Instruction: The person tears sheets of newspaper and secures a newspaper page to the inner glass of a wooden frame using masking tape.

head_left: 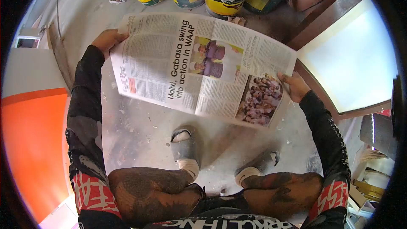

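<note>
A wide sheet of newspaper is stretched between my two hands above the floor, its headline turned sideways. My left hand pinches the upper left edge, thumb on the printed face. At the opposite end my right hand grips the right edge, with its other fingers partly hidden behind the paper. Photos of people are printed on the middle and lower right of the page. The sheet bows slightly, and a fold line runs down its middle.
Several paint buckets stand beyond the paper. A brown-framed pale panel is on the right, an orange panel on the left. My slippered feet rest on the dusty concrete floor. Cartons and clutter lie at lower right.
</note>
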Available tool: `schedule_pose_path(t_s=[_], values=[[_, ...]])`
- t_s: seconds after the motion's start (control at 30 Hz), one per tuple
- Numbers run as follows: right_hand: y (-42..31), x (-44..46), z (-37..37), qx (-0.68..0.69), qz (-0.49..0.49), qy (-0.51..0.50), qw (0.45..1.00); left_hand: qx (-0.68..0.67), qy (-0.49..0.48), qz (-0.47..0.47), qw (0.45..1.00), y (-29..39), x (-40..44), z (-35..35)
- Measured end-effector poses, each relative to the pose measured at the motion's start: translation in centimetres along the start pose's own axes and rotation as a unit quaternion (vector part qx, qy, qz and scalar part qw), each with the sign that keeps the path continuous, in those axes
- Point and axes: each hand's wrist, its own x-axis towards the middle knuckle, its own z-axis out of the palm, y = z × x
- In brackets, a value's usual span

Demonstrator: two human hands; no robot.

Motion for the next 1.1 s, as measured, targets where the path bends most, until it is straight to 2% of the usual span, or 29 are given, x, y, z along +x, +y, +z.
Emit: schedule_pose_path(t_s=[0.03,0.1,0.13,0.17,0.23,0.3,0.33,0.4,0.43,0.5,0.53,0.57,0.63,0.73,0.8,0.87,0.9,0.97,1.0,1.07,1.1], values=[[0.5,-0.1,-0.4,-0.005,-0.005,0.003,1.0,-0.005,-0.001,0.006,1.0,-0.3,0.7,0.5],[0.8,-1.2,-2.8,-0.034,0.044,0.008,0.998,0.156,0.014,-0.002,0.988,-0.3,1.5,3.2],[1.8,-2.9,-1.7,-0.045,0.046,0.003,0.998,0.151,0.013,-0.008,0.988,-1.0,0.8,3.1],[3.1,-3.9,-1.3,-0.049,0.054,0.0,0.997,0.371,0.002,0.046,0.928,-1.8,0.7,3.0],[5.6,-4.3,-1.4,-0.019,0.153,0.006,0.988,0.572,-0.013,0.094,0.815,-2.8,1.2,3.4],[7.5,-4.3,-2.1,-0.006,0.152,-0.009,0.988,0.562,0.104,0.102,0.814,-4.6,3.9,4.3],[8.1,-3.3,-1.7,0.005,0.141,-0.024,0.99,0.566,0.101,0.095,0.812,-4.0,5.1,3.8],[9.4,-2.2,-2.1,0.024,0.154,-0.048,0.987,0.464,0.069,0.028,0.883,-3.3,6.1,3.4],[9.7,-1.7,-2.2,0.042,0.165,-0.07,0.983,0.466,0.07,0.018,0.882,-2.9,6.7,3.4],[7.9,-1.1,-0.4,0.048,0.191,-0.073,0.978,0.578,0.12,0.064,0.805,-1.2,8.1,2.2],[7.5,-0.8,-0.1,0.042,0.211,-0.083,0.973,0.636,0.103,0.042,0.764,1.4,8.0,3.1],[7.1,-0.6,2.3,0.033,0.222,-0.094,0.97,0.634,0.117,0.042,0.763,1.5,8.4,1.1],[5.8,-1.2,2.9,0.035,0.202,-0.096,0.974,0.645,0.171,0.135,0.732,2.6,10.0,1.1],[4.3,-1.8,3.7,0.073,0.187,-0.104,0.974,0.618,0.17,0.124,0.757,4.8,10.7,2.8],[4.6,-1.3,4.6,0.095,0.208,-0.109,0.967,0.592,0.205,0.185,0.757,5.2,11.3,2.9],[5.1,-0.9,4.2,0.107,0.214,-0.138,0.961,0.634,0.213,0.208,0.713,7.2,12.2,4.3],[5.4,-0.4,3.5,0.117,0.211,-0.156,0.958,0.636,0.215,0.197,0.714,7.2,14.4,3.5],[4.7,2.9,2.6,0.098,0.185,-0.156,0.965,0.613,0.117,-0.099,0.775,8.6,19.6,-0.5],[4.4,5.0,2.6,0.089,0.158,-0.149,0.972,0.614,0.122,-0.1,0.773,8.9,20.2,-2.4],[3.6,12.1,2.7,0.146,0.114,-0.15,0.971,0.645,0.138,-0.071,0.748,10.7,22.6,-6.5],[2.3,14.7,1.6,0.135,0.097,-0.139,0.976,0.765,0.129,-0.021,0.631,10.4,20.6,-5.2]])
